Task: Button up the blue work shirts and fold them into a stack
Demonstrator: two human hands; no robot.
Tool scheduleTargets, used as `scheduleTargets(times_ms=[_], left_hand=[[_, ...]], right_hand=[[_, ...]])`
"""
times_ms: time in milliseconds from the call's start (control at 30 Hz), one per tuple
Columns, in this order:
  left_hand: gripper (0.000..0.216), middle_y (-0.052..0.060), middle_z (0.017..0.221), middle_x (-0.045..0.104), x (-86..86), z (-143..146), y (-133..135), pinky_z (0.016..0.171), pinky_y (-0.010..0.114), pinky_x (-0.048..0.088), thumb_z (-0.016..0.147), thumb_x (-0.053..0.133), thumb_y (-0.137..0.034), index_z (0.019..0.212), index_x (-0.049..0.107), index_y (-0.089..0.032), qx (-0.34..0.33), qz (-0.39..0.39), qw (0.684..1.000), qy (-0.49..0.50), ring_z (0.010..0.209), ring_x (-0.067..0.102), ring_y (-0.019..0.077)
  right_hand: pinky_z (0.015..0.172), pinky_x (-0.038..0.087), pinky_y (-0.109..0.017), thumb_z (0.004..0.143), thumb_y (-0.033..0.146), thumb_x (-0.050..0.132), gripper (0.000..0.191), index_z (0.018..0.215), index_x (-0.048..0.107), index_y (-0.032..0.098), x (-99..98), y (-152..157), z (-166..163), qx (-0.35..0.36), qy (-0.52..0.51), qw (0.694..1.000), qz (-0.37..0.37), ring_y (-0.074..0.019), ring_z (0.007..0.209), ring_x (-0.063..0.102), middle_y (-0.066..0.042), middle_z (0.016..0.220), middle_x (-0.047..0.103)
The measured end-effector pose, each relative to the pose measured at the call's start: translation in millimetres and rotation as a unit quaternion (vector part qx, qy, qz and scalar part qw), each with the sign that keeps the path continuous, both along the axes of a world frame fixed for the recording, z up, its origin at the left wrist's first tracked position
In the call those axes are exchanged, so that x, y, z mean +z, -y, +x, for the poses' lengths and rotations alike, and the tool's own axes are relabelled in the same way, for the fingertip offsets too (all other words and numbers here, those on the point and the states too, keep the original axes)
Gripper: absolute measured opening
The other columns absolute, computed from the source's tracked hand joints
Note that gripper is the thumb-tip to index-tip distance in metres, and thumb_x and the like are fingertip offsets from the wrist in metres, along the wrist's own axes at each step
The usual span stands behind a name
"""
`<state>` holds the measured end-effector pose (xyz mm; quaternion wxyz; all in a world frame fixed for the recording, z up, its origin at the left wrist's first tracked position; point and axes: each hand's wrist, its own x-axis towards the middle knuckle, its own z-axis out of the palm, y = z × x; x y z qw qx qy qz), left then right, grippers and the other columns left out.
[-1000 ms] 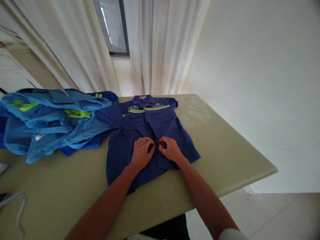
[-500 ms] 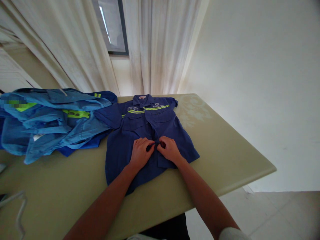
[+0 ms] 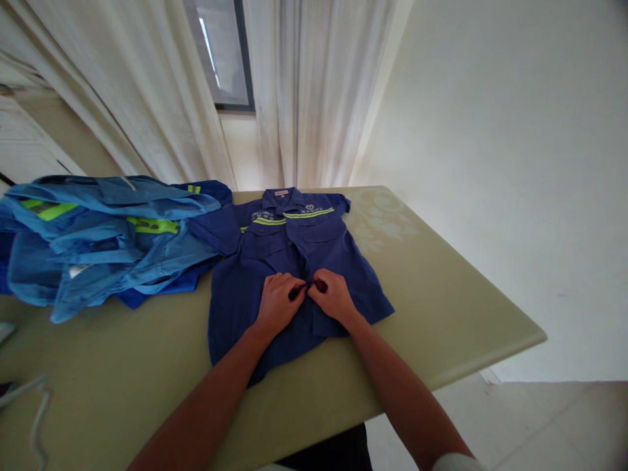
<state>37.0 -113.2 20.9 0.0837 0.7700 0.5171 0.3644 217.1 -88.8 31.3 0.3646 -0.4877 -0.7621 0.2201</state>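
A dark blue short-sleeved work shirt (image 3: pixel 318 232) lies face up, collar away from me, with yellow-green stripes across the chest and white printing above them. My left hand (image 3: pixel 280 302) pinches one front edge low on the shirt's middle. Opposite it, almost touching, my right hand (image 3: pixel 333 296) pinches the other front edge. Fingertips of both hands meet at the front opening; any button between them is too small to make out. Above the hands the two front edges lie slightly apart.
The shirt rests on a pale green table (image 3: pixel 441 314). At the left is a heap of blue work clothes (image 3: pixel 108 242) with yellow-green patches. A white cable (image 3: pixel 38 418) lies at the near left. Curtains (image 3: pixel 324 91) hang behind the table; a white wall (image 3: pixel 515 163) stands right.
Both hands stay pinched at the front opening, with only slight finger movement. The whole view has shifted a little; the shirt lies as before.
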Motion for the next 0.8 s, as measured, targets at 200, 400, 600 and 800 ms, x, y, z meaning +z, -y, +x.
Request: scheduleTargets(times_ms=[200, 400, 600, 800], left_hand=[[0.009, 0.002, 0.088, 0.072, -3.7, -1.8, -0.6, 0.088, 0.041, 0.042, 0.095, 0.064, -0.024, 0.098, 0.073, -0.024, 0.003, 0.013, 1.0, -0.006, 0.088, 0.064, 0.0214], [0.015, 0.003, 0.089, 0.072, -2.7, -1.9, 0.2, 0.087, 0.041, 0.042, 0.097, 0.061, -0.024, 0.103, 0.075, -0.023, -0.009, 0.038, 0.998, -0.049, 0.089, 0.063, 0.0215], [0.019, 0.004, 0.09, 0.072, 1.0, -0.4, 1.9, 0.089, 0.041, 0.043, 0.099, 0.057, -0.026, 0.104, 0.076, -0.024, -0.002, 0.035, 0.998, -0.059, 0.089, 0.064, 0.0214], [0.02, 0.006, 0.093, 0.071, 0.0, -0.1, 1.9, 0.088, 0.042, 0.045, 0.098, 0.058, -0.028, 0.108, 0.075, -0.024, 0.026, 0.014, 0.998, -0.054, 0.092, 0.064, 0.0231]], right_hand=[[0.061, 0.033, -0.025, 0.081, 0.024, 0.06, 0.012, 0.072, 0.052, 0.022, 0.2, 1.6, 0.0, -0.015, -0.003, 1.0, -0.015, -0.0133, 0.06, 0.046, 0.004, 0.063, 0.051], [0.064, 0.033, -0.026, 0.082, 0.02, 0.056, 0.012, 0.071, 0.051, 0.022, -1.3, 3.4, -3.6, -0.038, 0.015, 0.999, 0.003, -0.0139, 0.064, 0.048, 0.002, 0.068, 0.053], [0.061, 0.032, -0.026, 0.079, 0.017, 0.058, 0.016, 0.067, 0.049, 0.022, -5.5, 1.1, -3.6, -0.043, 0.016, 0.999, -0.002, -0.0135, 0.06, 0.046, 0.002, 0.066, 0.052], [0.061, 0.035, -0.025, 0.083, 0.019, 0.058, 0.009, 0.074, 0.057, 0.021, -4.7, 0.3, -0.1, -0.011, 0.004, 1.0, -0.006, -0.0133, 0.06, 0.048, 0.003, 0.066, 0.054]])
